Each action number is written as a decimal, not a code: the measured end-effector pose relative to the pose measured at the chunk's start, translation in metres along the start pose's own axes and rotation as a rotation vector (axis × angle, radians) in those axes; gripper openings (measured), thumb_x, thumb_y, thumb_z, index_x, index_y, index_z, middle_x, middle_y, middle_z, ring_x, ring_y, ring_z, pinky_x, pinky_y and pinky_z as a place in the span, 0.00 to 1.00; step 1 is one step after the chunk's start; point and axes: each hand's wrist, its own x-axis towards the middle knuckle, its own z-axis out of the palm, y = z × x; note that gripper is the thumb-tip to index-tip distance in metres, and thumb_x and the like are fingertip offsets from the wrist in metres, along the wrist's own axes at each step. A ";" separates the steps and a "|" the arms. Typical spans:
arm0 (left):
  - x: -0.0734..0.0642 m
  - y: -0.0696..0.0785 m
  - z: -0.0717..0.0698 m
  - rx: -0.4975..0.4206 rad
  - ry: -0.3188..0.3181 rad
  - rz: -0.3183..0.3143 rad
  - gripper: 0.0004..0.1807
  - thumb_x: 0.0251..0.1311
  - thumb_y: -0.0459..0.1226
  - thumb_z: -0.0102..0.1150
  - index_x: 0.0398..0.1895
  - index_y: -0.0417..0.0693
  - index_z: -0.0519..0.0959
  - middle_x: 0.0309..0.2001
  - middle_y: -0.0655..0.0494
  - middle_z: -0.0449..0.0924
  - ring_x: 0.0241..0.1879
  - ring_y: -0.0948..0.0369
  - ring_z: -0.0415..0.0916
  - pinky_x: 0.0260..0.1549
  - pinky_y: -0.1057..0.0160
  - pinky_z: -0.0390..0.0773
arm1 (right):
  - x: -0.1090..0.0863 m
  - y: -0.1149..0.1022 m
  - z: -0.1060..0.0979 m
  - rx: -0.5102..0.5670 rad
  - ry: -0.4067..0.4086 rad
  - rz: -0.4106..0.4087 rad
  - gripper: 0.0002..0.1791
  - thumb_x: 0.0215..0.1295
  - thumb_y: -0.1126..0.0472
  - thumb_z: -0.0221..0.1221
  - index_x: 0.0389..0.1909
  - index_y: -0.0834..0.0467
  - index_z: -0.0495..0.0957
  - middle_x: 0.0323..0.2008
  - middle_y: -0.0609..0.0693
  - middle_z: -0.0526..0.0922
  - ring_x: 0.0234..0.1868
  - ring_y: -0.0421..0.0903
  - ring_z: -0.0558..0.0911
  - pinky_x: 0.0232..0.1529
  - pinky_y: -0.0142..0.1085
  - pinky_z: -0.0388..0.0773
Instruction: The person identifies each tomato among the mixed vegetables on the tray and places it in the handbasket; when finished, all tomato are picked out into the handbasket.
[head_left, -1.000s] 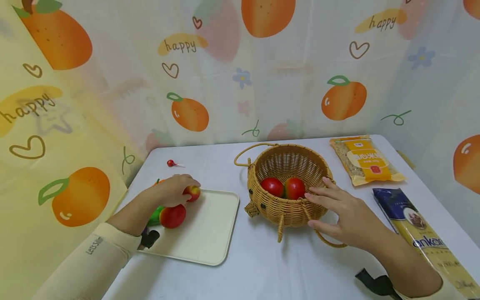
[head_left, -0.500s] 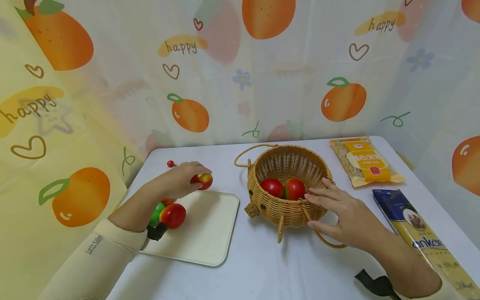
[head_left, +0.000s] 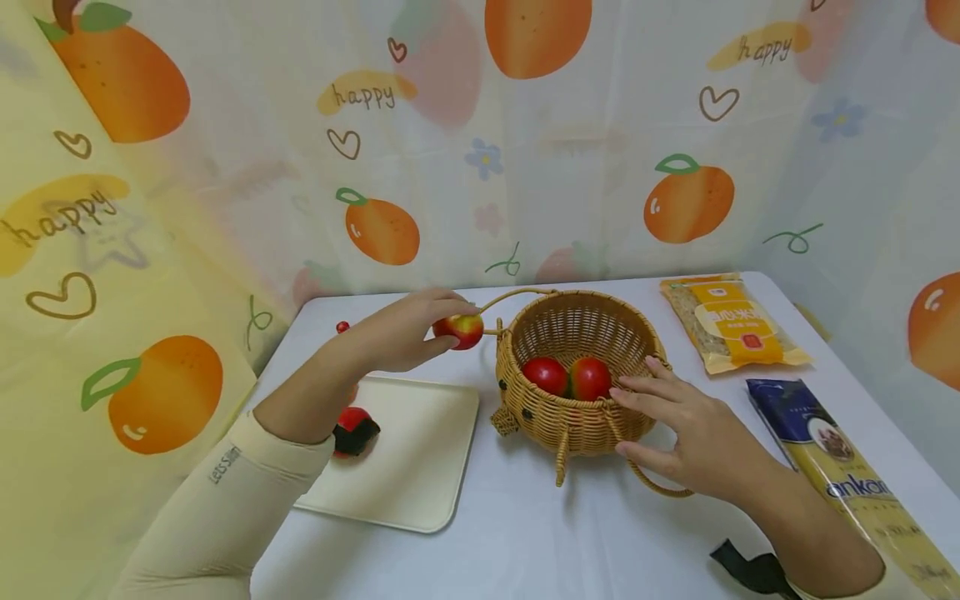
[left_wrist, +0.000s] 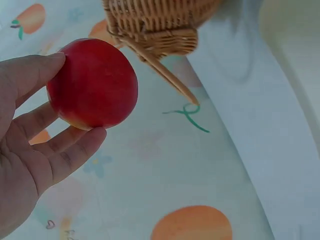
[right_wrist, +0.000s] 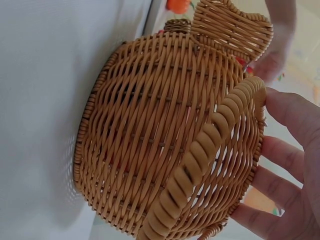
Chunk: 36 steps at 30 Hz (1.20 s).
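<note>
Left hand [head_left: 405,332] pinches apple [head_left: 463,333], probably light, stiff, slick: hold its middle. Right hand [head_left: 693,429], fingers [head_left: 648,405] spread, touches basket [head_left: 585,432].

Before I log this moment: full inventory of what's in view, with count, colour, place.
wicker basket: 1, tan, middle of table
basket fruits: 2, red, inside the basket
held fruit: 1, red and yellow, pinched off the table, left of the basket
tray: 1, cream, left of the basket
tray fruit: at least 1, red, partly hidden
small round item: 1, red, back left of table
bag: 1, orange and clear, back right
long packet: 1, blue and gold, right side
backdrop: fruit-printed, pale, behind table
sleeves: 2, cream, on the arms
left hand: 1, bare, holding the held fruit
right hand: 1, bare, at the basket's rim
</note>
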 end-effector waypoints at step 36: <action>0.079 0.066 0.057 0.009 -0.169 0.178 0.27 0.71 0.41 0.61 0.73 0.59 0.72 0.72 0.56 0.69 0.73 0.55 0.64 0.70 0.54 0.69 | -0.002 0.002 0.001 0.014 -0.006 0.010 0.32 0.58 0.43 0.73 0.63 0.47 0.81 0.65 0.48 0.80 0.76 0.59 0.66 0.61 0.63 0.75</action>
